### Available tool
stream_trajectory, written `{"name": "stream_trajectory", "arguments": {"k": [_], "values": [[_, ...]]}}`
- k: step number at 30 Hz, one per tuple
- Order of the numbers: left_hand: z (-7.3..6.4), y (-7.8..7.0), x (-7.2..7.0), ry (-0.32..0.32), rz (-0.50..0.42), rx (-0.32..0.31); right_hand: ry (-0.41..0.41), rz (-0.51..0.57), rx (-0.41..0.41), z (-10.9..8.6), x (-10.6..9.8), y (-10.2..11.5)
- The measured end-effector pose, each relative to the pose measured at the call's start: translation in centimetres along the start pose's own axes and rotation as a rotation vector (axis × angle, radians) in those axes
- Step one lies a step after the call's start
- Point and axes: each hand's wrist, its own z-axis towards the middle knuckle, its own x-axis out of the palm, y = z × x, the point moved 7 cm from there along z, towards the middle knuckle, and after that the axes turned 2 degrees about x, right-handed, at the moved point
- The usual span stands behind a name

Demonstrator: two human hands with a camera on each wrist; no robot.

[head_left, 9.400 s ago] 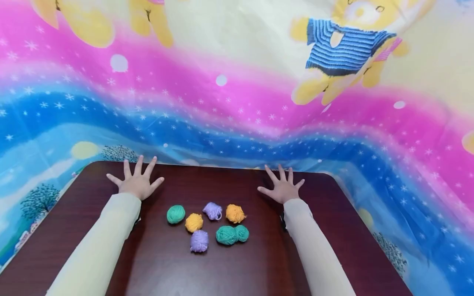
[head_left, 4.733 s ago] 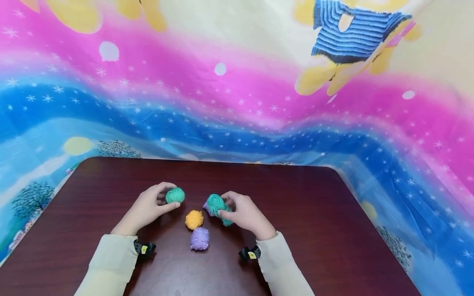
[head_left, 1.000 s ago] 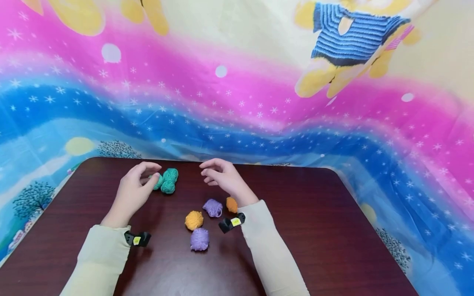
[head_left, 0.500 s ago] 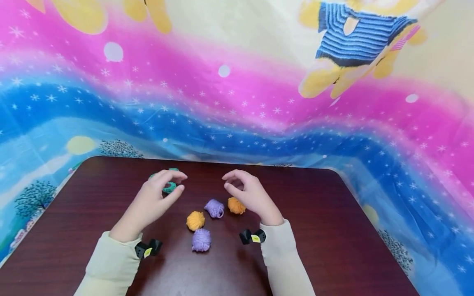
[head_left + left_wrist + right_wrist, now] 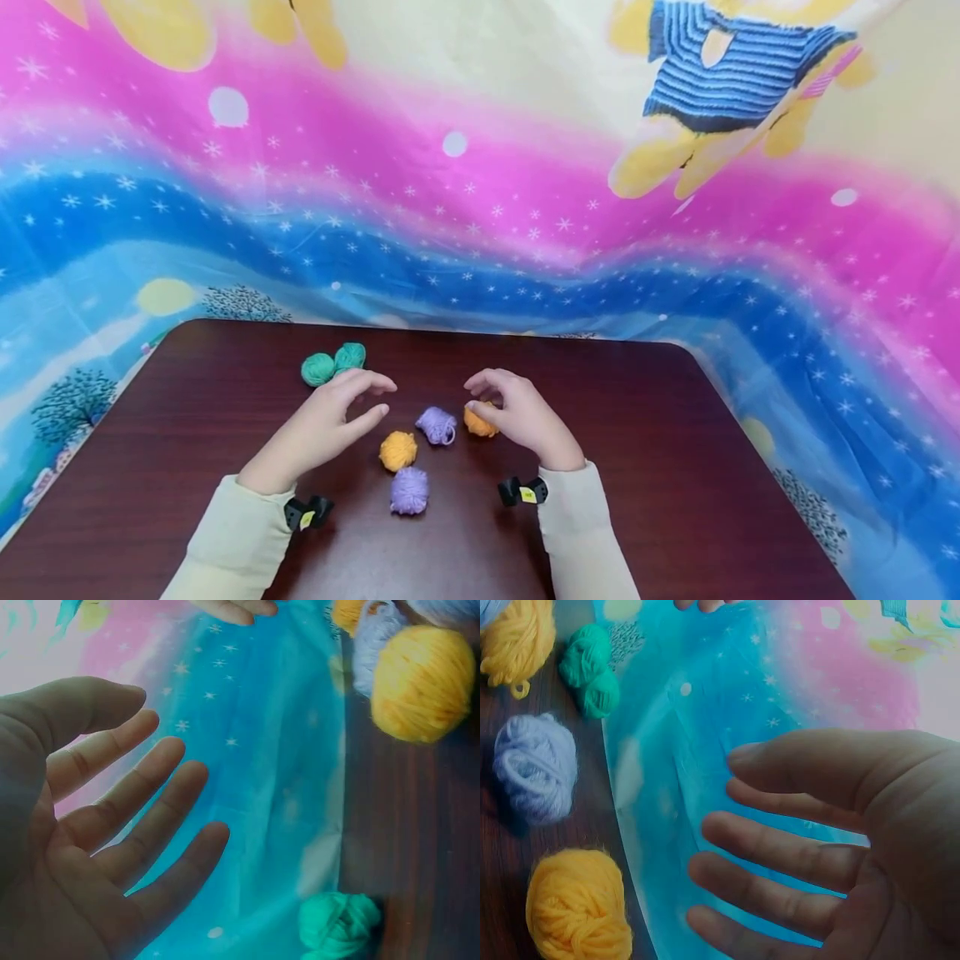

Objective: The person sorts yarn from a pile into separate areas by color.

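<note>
My left hand (image 5: pixel 322 429) hovers over the left-middle of the table with nothing in it, fingers apart in the left wrist view. Just beyond it sit a round green yarn ball (image 5: pixel 318 369) and a two-lobed green yarn bundle (image 5: pixel 350 357), partly hidden by that hand. My right hand (image 5: pixel 528 417), also holding nothing, has its thumb and fingers over the right orange yarn ball (image 5: pixel 478 422), apart from it in the right wrist view (image 5: pixel 581 907). Between the hands lie a purple yarn ball (image 5: pixel 437 426), a yellow-orange yarn ball (image 5: pixel 398 451) and a second purple yarn ball (image 5: pixel 409 491).
The dark brown table (image 5: pixel 637 500) has rounded far corners. A printed cloth (image 5: pixel 480 208) with bears and snowflakes hangs behind and beside it. Black wrist cameras (image 5: pixel 308 512) are strapped at both cuffs.
Both hands first lay flat at the back, then gripped the green yarn, which now sits together at back left. Since then both have drawn back nearer the person, the right one moving rightward.
</note>
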Motion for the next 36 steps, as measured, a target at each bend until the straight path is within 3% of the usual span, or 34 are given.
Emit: {"name": "stream_trajectory", "arguments": {"k": [8, 14, 25, 36], "values": [[-0.2, 1.7, 1.3, 0.074, 0.027, -0.005, 0.046, -0.122, 0.002, 0.3, 0.8, -1.0], [-0.2, 2.6, 3.0, 0.193, 0.007, -0.027, 0.070, -0.212, 0.057, 0.3, 1.1, -2.5], [-0.4, 3.3, 5.0, 0.308, -0.002, -0.060, 0.096, -0.191, 0.161, 0.2, 0.7, -4.6], [-0.6, 3.9, 5.4, 0.350, -0.002, -0.090, 0.143, -0.173, 0.189, 0.4, 1.0, -5.7]]}}
